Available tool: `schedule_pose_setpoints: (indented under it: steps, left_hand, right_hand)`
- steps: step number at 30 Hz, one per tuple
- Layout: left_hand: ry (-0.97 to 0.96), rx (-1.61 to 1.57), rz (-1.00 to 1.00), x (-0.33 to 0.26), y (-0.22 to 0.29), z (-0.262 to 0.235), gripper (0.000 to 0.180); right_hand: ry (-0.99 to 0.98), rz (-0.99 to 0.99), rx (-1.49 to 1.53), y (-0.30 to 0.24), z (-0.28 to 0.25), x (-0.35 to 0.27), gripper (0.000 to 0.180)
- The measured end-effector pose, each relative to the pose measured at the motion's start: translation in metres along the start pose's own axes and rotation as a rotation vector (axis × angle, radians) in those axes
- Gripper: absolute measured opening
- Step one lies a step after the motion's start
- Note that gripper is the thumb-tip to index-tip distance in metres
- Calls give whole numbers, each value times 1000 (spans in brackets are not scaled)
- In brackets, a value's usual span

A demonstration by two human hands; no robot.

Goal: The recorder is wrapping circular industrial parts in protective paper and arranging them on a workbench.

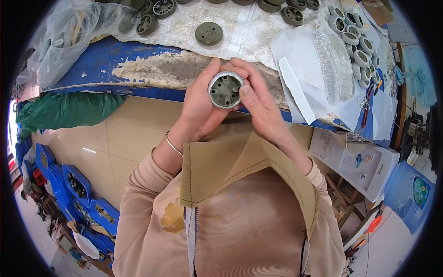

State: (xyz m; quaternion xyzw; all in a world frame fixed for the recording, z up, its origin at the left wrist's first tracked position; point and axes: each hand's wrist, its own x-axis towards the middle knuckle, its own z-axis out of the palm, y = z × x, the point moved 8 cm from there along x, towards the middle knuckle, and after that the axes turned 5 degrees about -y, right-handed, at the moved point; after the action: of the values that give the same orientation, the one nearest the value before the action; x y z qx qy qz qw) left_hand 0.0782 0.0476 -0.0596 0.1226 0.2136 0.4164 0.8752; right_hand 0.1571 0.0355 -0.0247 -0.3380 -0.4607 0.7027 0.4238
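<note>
Between my two hands is a round dark-green plastic cap (224, 91), its hollow side with small posts facing up and a silvery sparkling band around its rim. My left hand (197, 102) is wrapped about its left side. My right hand (259, 99) grips its right side, with the thumb resting on the rim. What the fingers do underneath is hidden. Beyond my hands, a bare dark-green cap (209, 33) lies on the white covering (244, 23) of the worktable. To the right lie sparkling silver strips (326, 69) and a long white strip (296, 90).
Several silver-banded caps (353, 34) are heaped at the back right, and bare ones (292, 15) stand along the far side. Red-handled tools (365, 113) lie near the right edge. Clear plastic bags (76, 32) cover the left end. Blue bins (76, 184) stand on the floor at left.
</note>
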Motion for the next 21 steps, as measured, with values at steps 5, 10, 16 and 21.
schedule_pose_setpoints:
  steps: [5,10,16,21]
  left_hand:
    - [83,94,95,-2,5,0,48]
    - [166,777,442,-16,39,19,34]
    - [-189,1292,871,-21,47,49,32]
    - [160,531,327,-6,28,-17,54]
  right_hand:
    - [-67,-85,-35,4,9,0,64]
    - [8,64,96,8,-11,-8,66]
    - [76,186,112,7,-6,-10,63]
    - [16,-55,-72,-16,-8,-9,85]
